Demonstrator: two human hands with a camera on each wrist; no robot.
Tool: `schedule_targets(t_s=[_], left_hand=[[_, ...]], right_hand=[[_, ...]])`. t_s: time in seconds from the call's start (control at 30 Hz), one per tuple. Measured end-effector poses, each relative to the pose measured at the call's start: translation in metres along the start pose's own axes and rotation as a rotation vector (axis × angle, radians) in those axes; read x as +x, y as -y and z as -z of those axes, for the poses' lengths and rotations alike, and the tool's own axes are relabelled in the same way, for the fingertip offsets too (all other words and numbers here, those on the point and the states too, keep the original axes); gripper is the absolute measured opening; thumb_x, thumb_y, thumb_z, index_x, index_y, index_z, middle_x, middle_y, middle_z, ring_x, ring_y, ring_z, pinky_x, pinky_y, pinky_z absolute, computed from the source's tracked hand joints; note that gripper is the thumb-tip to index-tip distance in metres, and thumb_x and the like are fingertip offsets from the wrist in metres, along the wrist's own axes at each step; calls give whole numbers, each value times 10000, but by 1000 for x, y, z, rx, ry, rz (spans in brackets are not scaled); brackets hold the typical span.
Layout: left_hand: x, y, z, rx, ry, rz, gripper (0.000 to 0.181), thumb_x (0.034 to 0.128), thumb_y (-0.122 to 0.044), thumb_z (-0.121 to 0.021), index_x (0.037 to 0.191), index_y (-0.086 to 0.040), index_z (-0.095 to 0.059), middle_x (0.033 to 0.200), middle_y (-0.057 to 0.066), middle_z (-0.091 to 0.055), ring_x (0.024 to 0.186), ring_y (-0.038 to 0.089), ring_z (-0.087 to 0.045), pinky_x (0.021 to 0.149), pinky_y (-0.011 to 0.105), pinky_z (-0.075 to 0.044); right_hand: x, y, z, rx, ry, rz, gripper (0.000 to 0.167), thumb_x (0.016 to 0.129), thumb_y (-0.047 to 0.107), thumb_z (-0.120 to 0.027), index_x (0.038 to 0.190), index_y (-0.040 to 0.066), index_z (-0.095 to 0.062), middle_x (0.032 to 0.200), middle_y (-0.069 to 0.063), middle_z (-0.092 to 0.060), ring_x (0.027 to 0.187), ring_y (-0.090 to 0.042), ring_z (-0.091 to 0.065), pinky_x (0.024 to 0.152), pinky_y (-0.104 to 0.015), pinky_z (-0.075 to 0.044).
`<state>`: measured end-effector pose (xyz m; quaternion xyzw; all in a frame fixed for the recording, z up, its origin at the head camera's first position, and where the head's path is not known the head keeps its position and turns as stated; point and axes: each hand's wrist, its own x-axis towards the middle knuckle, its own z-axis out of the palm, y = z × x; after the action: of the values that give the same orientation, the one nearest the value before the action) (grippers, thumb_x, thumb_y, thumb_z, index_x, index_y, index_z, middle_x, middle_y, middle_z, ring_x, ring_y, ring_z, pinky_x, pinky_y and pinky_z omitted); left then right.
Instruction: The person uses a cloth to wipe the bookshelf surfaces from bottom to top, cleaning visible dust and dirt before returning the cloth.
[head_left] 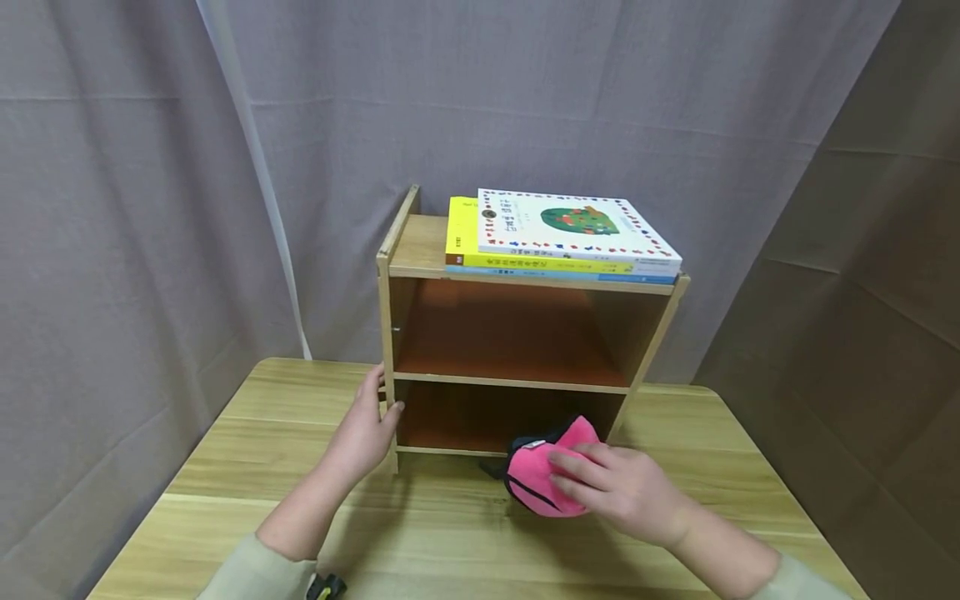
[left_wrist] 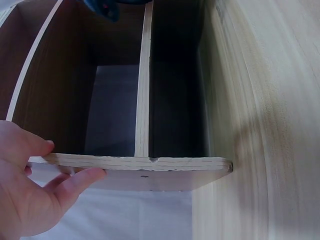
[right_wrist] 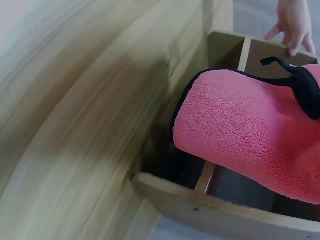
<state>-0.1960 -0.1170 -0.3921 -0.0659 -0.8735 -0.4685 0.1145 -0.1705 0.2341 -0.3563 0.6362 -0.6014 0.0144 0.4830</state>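
A small wooden shelf (head_left: 512, 382) stands on the table, its open compartments facing me. My left hand (head_left: 363, 437) grips the shelf's left side panel, the thumb on one face and the fingers on the other in the left wrist view. In front of the lower compartment, my right hand (head_left: 630, 492) holds a folded pink fleecy cloth (head_left: 536, 475) with black edging and a dark loop. The cloth fills much of the right wrist view (right_wrist: 240, 125), where the right hand itself is out of sight. Part of the lower compartment is hidden behind the cloth.
Several books (head_left: 577, 225) lie stacked on top of the shelf, a white one uppermost over a yellow and a blue one. The wooden table (head_left: 247, 442) extends on both sides. Grey curtains (head_left: 525, 100) hang behind and to the sides.
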Motion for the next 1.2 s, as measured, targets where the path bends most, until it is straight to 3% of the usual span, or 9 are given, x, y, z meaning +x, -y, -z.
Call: schedule_targets(t_s=[0.47, 0.7, 0.83, 0.93, 1.03, 1.13, 1.2], left_hand=[[0, 0, -1, 4, 8, -5, 629, 1014, -151, -547, 1538, -125, -201, 1495, 222, -354, 1304, 424, -453, 1037, 578, -409], [-1, 2, -2, 2, 1, -7, 619, 1008, -138, -554, 1530, -147, -221, 1483, 206, -384, 1292, 415, -470, 1027, 584, -415], [0, 3, -2, -1, -7, -15, 610, 1006, -127, -554, 1525, -150, -233, 1477, 201, -392, 1288, 411, -475, 1015, 585, -426], [0, 2, -1, -4, -5, -8, 609, 1005, -129, -555, 1523, -157, -237, 1477, 192, -395, 1290, 406, -474, 1015, 580, -429], [0, 0, 0, -7, 4, 5, 610, 1009, -144, -548, 1528, -163, -226, 1487, 185, -382, 1303, 409, -460, 1026, 582, -418], [0, 0, 1, -4, 13, 12, 618, 1015, -156, -539, 1536, -159, -207, 1498, 189, -361, 1316, 422, -443, 1036, 588, -405], [0, -1, 1, -4, 16, 11, 623, 1017, -157, -537, 1540, -156, -198, 1500, 192, -354, 1321, 429, -436, 1040, 590, -400]], right_hand=[[-41, 27, -7, 63, 199, -59, 394, 1013, 28, -382, 957, 132, -758, 1094, -33, -707, 829, -196, -641, 624, -263, -554], [-50, 50, -8, 124, 275, -79, 431, 1048, 61, -339, 989, 166, -753, 1111, -21, -706, 847, -176, -641, 657, -251, -559], [-52, 65, -6, 167, 331, -116, 354, 1046, 148, -383, 1055, 163, -736, 1121, -24, -700, 848, -155, -643, 673, -232, -551], [-55, 77, -3, 179, 408, -187, 302, 1032, 329, -493, 1124, 151, -719, 1114, -26, -699, 864, -150, -658, 674, -239, -550], [-59, 90, -1, 186, 552, -307, 462, 971, 533, -549, 1189, 154, -701, 1125, -39, -697, 902, -180, -674, 670, -273, -557], [-61, 101, -2, 228, 717, -459, 557, 931, 622, -547, 1244, 181, -679, 1181, -56, -677, 973, -223, -666, 698, -315, -569], [-64, 107, -4, 243, 778, -527, 573, 927, 634, -542, 1264, 188, -668, 1209, -82, -659, 1008, -264, -653, 719, -341, -573]])
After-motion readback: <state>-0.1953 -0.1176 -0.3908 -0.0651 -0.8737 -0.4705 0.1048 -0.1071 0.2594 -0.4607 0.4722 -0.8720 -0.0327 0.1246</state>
